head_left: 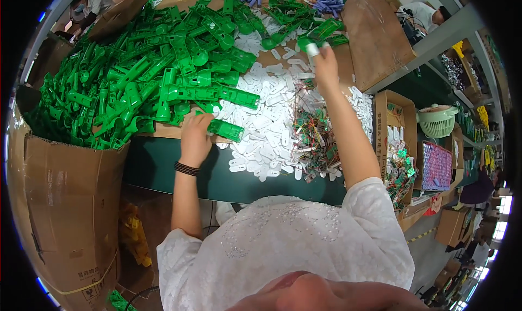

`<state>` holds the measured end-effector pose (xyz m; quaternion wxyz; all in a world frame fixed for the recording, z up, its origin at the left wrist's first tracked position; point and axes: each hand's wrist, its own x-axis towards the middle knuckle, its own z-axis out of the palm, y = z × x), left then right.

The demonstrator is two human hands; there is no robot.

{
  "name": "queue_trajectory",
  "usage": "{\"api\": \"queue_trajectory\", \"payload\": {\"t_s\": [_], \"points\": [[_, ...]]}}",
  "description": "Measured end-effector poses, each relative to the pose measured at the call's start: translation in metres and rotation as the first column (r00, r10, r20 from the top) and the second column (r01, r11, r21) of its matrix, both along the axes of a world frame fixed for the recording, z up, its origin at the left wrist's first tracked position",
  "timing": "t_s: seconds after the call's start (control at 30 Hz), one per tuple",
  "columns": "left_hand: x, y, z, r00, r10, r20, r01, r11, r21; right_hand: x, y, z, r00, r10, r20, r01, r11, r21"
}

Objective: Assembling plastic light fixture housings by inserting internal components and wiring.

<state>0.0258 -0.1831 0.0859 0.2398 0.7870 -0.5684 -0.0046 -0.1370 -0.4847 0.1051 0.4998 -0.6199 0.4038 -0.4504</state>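
Observation:
My left hand [197,133], with a dark beaded bracelet at the wrist, is closed on a green plastic casing half [227,130] at the near edge of the heap. The casing sticks out to the right of the fingers, over small white plastic pieces [261,123]. Stretched out to the far right, my right hand [326,66] has white coverings on its fingertips. Its fingers are pinched at the end of another green casing [312,41], beside several green casings with wires in them [291,17].
A large heap of green casings [179,45] covers the left, above a tall cardboard box [70,186]. Wired circuit boards [315,137] lie right of the white pieces. Blue-purple cylinders [329,0] lie at the back. A cardboard panel [375,34] and a green basket [436,121] stand right.

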Motion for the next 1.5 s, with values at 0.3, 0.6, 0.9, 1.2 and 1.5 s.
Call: {"api": "queue_trajectory", "payload": {"t_s": [0.3, 0.6, 0.9, 1.2, 1.5], "points": [[0.022, -0.009, -0.008, 0.898, -0.242, 0.367, 0.145, 0.951, 0.272, 0.009, 0.074, -0.054, 0.257, 0.361, -0.896, -0.796, 0.605, 0.015], [-0.023, 0.007, -0.020, 0.745, 0.043, -0.665, -0.055, 0.998, 0.004, -0.062, 0.115, 0.005, 0.766, 0.637, 0.089, -0.606, 0.668, 0.431], [-0.129, -0.024, -0.018, -0.556, -0.253, -0.792, -0.082, 0.965, -0.251, -0.088, 0.170, 0.005, 0.700, 0.615, 0.363, -0.710, 0.548, 0.442], [-0.139, -0.027, 0.003, -0.479, -0.104, -0.872, -0.039, 0.994, -0.098, -0.093, 0.177, -0.002, 0.700, 0.590, 0.401, -0.713, 0.597, 0.367], [-0.151, -0.023, 0.013, 0.810, -0.129, -0.572, 0.080, 0.991, -0.109, -0.101, 0.171, -0.014, 0.731, 0.606, 0.314, -0.679, 0.597, 0.427]]}}
